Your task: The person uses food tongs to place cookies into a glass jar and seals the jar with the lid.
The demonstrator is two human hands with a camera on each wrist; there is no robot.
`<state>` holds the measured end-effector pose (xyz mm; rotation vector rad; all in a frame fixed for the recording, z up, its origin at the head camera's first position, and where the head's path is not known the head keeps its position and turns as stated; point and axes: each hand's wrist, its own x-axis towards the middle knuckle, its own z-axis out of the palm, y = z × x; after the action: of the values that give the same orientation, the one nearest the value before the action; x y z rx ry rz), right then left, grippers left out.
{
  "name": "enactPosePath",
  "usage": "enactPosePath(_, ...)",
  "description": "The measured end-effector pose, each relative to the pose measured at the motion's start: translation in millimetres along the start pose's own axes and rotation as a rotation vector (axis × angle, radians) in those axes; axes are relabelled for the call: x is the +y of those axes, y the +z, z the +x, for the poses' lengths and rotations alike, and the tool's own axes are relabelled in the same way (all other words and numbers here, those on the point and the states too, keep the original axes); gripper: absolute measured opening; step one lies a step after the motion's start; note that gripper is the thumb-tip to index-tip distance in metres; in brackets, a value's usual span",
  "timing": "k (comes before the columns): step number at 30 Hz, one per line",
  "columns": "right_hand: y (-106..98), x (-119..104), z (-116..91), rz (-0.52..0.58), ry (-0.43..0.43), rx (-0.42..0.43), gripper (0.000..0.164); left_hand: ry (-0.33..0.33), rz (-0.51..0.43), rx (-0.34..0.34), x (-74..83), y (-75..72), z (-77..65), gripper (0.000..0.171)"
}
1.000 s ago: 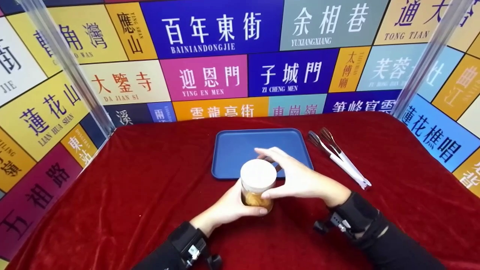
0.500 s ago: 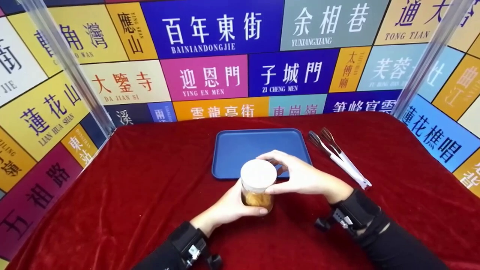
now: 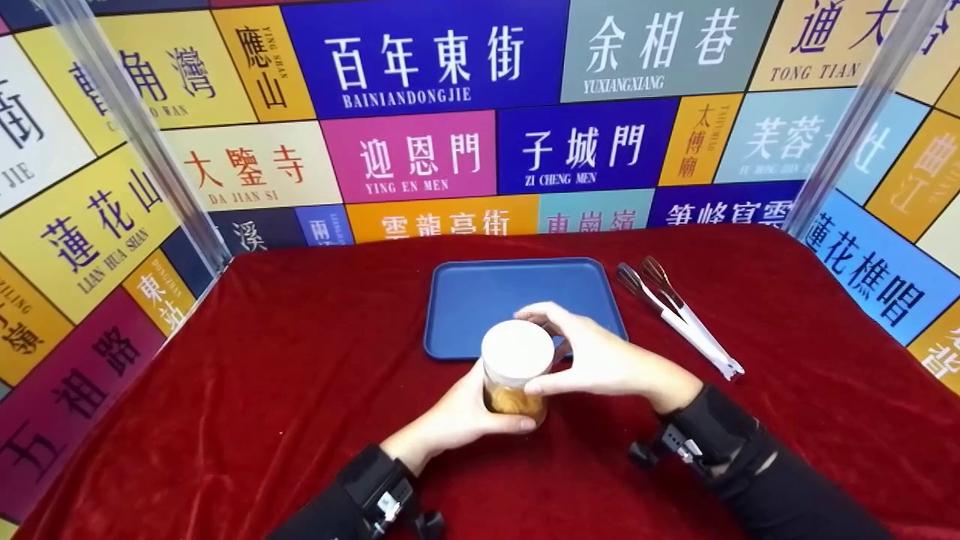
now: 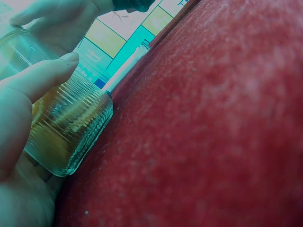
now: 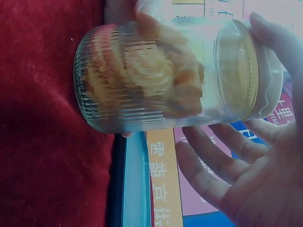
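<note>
A ribbed glass jar (image 3: 514, 403) with a pale lid (image 3: 517, 349) stands upright on the red cloth. Inside are golden-brown pieces (image 5: 147, 71), one with a cream-coloured swirl. My left hand (image 3: 454, 411) grips the jar low on its body, thumb across the near side in the left wrist view. Up at the lid, my right hand (image 3: 611, 360) curls around the right side, its thumb in front and fingers behind. The right wrist view has the thumb on the lid's edge and the other fingers spread along the opposite side.
Behind the jar lies a blue tray (image 3: 454, 304). A pair of tongs (image 3: 694, 330), dark-tipped with white handles, lies right of it. Red cloth (image 3: 225, 390) covers the table, and clear posts (image 3: 847, 127) rise at the back corners before a sign-covered wall.
My right fingers have drawn in from a straighter reach and bent around the lid; the hand turned slightly, then swung back. My left hand and the jar stay in place.
</note>
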<state>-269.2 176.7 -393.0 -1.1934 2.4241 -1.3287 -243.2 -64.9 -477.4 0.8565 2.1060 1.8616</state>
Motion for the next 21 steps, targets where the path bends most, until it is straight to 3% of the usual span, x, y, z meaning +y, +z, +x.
enactPosePath(5,-8,-1,-2,-0.002,-0.006,-0.031,0.093,-0.008,-0.014,-0.005,0.3,-0.5,0.2,0.097)
enactPosePath(12,-12,-1,-1,-0.002,-0.062,-0.043,0.076,0.005,-0.004,0.001,0.2,-1.1,0.9,0.1)
enactPosePath(21,-10,-1,-1,0.006,-0.041,-0.036,0.069,0.007,-0.006,-0.009,-0.1,-0.2,0.4,0.1)
